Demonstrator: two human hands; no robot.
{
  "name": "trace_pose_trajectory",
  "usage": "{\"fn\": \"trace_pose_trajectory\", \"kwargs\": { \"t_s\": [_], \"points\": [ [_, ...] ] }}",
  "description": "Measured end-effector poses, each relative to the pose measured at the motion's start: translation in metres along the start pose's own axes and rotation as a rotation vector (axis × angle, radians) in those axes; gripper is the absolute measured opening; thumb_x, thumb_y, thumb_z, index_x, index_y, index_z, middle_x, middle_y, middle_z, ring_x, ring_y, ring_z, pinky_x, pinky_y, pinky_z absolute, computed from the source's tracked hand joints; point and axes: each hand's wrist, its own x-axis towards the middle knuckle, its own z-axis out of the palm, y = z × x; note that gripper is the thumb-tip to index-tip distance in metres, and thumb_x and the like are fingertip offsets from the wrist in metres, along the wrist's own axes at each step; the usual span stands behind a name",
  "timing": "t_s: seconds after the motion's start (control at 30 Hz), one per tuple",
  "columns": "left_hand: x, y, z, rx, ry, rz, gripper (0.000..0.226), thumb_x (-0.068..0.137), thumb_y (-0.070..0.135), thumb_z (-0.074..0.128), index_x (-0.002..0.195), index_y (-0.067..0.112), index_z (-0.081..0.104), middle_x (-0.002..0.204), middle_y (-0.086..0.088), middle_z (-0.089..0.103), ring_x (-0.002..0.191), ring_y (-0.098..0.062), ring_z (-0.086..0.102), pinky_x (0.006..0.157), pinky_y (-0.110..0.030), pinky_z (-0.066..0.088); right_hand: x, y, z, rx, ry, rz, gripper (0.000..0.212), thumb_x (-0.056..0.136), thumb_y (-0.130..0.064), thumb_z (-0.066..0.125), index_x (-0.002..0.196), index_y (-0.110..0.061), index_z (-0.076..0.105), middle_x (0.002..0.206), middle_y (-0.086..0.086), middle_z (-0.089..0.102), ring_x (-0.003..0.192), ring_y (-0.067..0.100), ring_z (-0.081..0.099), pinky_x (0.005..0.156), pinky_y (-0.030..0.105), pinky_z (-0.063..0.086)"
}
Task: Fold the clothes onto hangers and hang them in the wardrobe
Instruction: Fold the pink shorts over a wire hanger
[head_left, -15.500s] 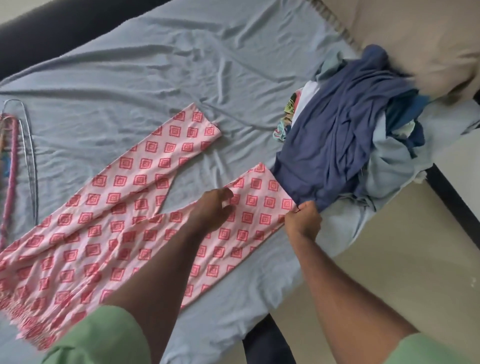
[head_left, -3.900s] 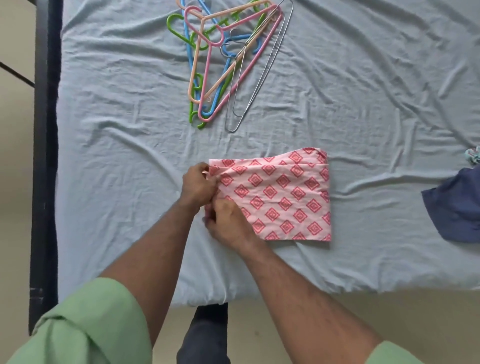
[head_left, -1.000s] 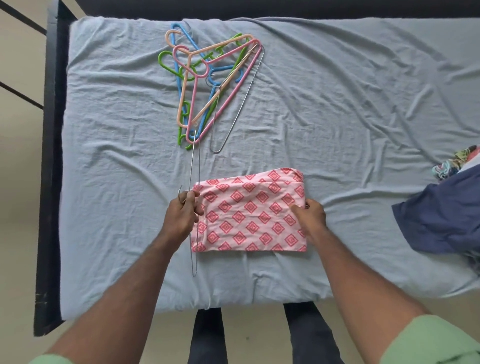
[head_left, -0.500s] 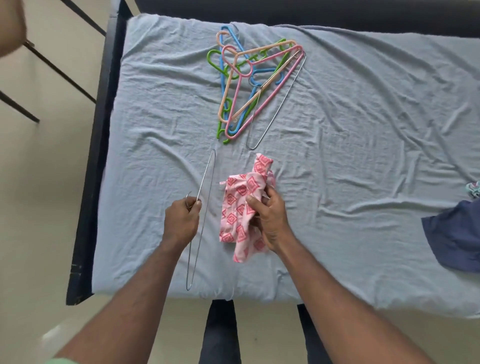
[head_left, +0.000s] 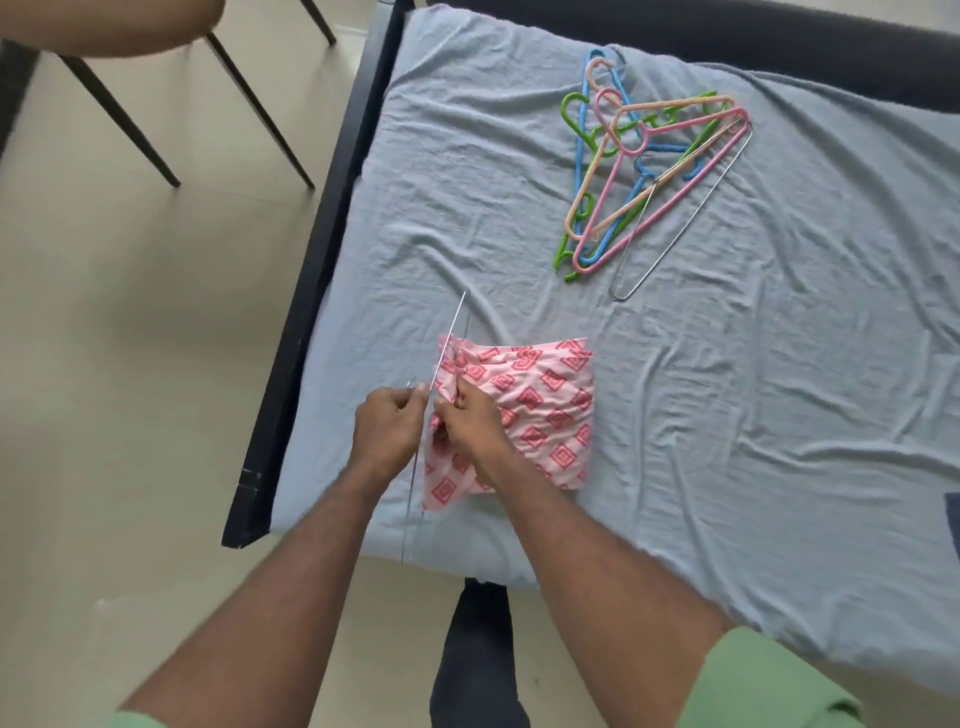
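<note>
Pink cotton trousers printed with red diamond squares (head_left: 540, 410) lie folded into a thick rectangle on the near left part of the bed, their left edge bunched up where both hands meet. The left hand (head_left: 387, 428) has its fingers curled round a thin silver wire hanger (head_left: 449, 332), gripping it near the hook, so that the wire runs in a long line from above the cloth down past the hand toward the near edge of the mattress. The right hand (head_left: 475, 415) is just beside the left, almost touching it, and its fingers pinch the gathered edge of the trousers right against the wire. Whether the cloth has passed through the hanger cannot be told, since the hands cover that spot.

Wrinkled pale blue bedsheet (head_left: 753, 389) covers the whole mattress, which sits in a black bed frame (head_left: 317, 270) that shows along the left side. Well apart from the trousers, toward the far side of the bed, lies a loose heap of plastic hangers in pink, peach, blue and green (head_left: 641, 171), with a second silver wire hanger (head_left: 685, 218) resting against its right side. Green sleeves (head_left: 769, 686) show at the bottom, and dark chair legs (head_left: 124, 119) stand on the cream floor at upper left.
</note>
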Motion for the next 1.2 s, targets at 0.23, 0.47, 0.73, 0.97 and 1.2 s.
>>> {"fn": "trace_pose_trajectory", "kwargs": {
  "t_s": [0.23, 0.47, 0.73, 0.97, 1.2],
  "points": [
    [0.013, -0.029, -0.032, -0.130, -0.033, -0.088, 0.037, 0.102, 0.032, 0.057, 0.082, 0.007, 0.076, 0.071, -0.010, 0.071, 0.066, -0.020, 0.066, 0.077, -0.045, 0.061, 0.001, -0.007, 0.040, 0.127, -0.179, 0.051, 0.017, 0.101, -0.012, 0.054, 0.100, -0.021, 0.069, 0.079, 0.007, 0.072, 0.069, 0.021, 0.068, 0.067, 0.039, 0.061],
    [0.018, -0.031, -0.046, -0.280, -0.061, -0.178, 0.033, 0.103, 0.032, 0.055, 0.083, 0.018, 0.076, 0.076, -0.007, 0.071, 0.072, -0.019, 0.064, 0.072, -0.031, 0.050, 0.020, -0.026, 0.065, 0.317, -0.212, 0.118, 0.024, 0.096, -0.002, 0.057, 0.110, -0.017, 0.068, 0.068, 0.004, 0.065, 0.053, 0.018, 0.060, 0.057, 0.035, 0.051],
    [0.022, -0.041, -0.058, -0.530, -0.201, -0.157, 0.033, 0.105, 0.027, 0.052, 0.110, 0.004, 0.074, 0.077, -0.006, 0.069, 0.069, -0.013, 0.060, 0.055, -0.021, 0.040, 0.026, -0.048, 0.060, 0.568, -0.530, 0.344, 0.039, 0.096, 0.013, 0.047, 0.123, -0.011, 0.062, 0.080, 0.009, 0.069, 0.045, 0.008, 0.057, 0.053, 0.022, 0.053],
    [0.026, -0.027, -0.050, -0.431, -0.196, -0.118, 0.034, 0.103, 0.030, 0.055, 0.104, 0.003, 0.075, 0.081, -0.006, 0.068, 0.075, -0.015, 0.059, 0.058, -0.025, 0.038, 0.020, -0.042, 0.073, 0.627, -0.138, 0.298, 0.035, 0.096, 0.008, 0.043, 0.129, 0.005, 0.057, 0.060, 0.004, 0.061, 0.034, 0.002, 0.042, 0.035, 0.015, 0.034],
    [0.017, -0.006, -0.015, -0.447, -0.260, -0.095, 0.036, 0.106, 0.029, 0.050, 0.102, 0.004, 0.076, 0.085, -0.005, 0.071, 0.065, -0.005, 0.062, 0.047, -0.011, 0.041, -0.021, -0.017, 0.029, 0.338, 0.217, -0.137, 0.027, 0.094, 0.008, 0.051, 0.102, -0.010, 0.069, 0.092, 0.005, 0.072, 0.080, 0.012, 0.068, 0.071, 0.026, 0.057]
  ]
}}
